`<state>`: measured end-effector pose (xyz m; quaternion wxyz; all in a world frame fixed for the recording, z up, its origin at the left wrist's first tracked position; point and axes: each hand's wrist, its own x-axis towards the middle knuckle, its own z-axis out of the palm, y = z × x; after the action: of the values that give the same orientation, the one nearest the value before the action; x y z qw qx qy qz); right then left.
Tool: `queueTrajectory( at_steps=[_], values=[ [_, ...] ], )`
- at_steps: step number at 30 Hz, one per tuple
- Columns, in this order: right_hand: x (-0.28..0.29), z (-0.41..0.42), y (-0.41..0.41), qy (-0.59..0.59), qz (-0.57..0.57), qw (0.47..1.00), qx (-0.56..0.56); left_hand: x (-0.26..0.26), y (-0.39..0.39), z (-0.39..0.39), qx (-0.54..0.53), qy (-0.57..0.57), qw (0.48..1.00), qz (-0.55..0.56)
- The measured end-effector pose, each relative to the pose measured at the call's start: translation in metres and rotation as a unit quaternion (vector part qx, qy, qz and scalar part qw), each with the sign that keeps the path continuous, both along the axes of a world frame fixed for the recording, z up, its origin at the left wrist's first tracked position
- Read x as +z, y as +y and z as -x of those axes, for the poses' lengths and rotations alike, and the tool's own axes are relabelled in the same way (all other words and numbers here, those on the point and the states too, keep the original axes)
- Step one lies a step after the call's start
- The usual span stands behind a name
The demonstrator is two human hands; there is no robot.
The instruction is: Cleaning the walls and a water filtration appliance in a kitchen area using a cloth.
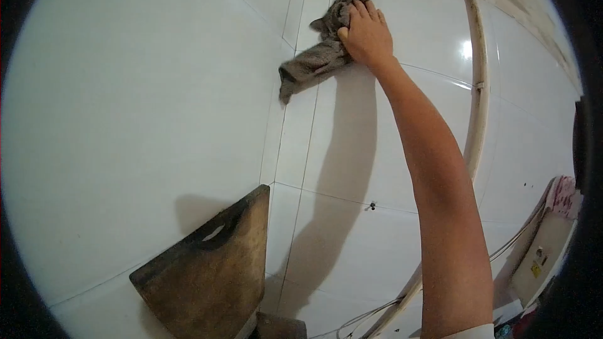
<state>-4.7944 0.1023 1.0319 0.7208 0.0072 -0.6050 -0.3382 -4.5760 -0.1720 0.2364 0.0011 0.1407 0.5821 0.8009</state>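
Observation:
My right hand presses a crumpled grey-brown cloth against the white tiled wall, close to the corner where two walls meet. The cloth's upper end bunches above my fingers, and its lower end hangs out to the left across the corner seam. My bare forearm reaches up from the lower right and casts a long shadow on the tiles. My left hand is out of view.
A worn wooden board with a handle slot leans in the corner below. A pipe runs down the wall at right. Low on the wall are a small hook and loose cables. A pale box-like appliance with a reddish cloth stands at far right.

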Motion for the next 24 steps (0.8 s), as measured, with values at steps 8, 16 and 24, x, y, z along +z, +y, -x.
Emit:
queueTrajectory(
  at_steps=[8, 16, 24],
  values=[
    [-0.202, 0.005, -0.034, -0.321, -0.03, 0.94, 0.116, 0.062, -0.006, -0.053, 0.003, -0.033, 0.999, -0.028],
    [-0.42, -0.043, -0.006, -0.548, -0.181, 0.817, 0.012, 0.108, -0.025, -0.083, 0.01, -0.115, 0.991, -0.068],
    [-0.434, -0.086, 0.036, -0.66, -0.175, 0.728, 0.063, 0.118, -0.042, -0.096, -0.05, -0.055, 0.995, 0.063]
  ],
)
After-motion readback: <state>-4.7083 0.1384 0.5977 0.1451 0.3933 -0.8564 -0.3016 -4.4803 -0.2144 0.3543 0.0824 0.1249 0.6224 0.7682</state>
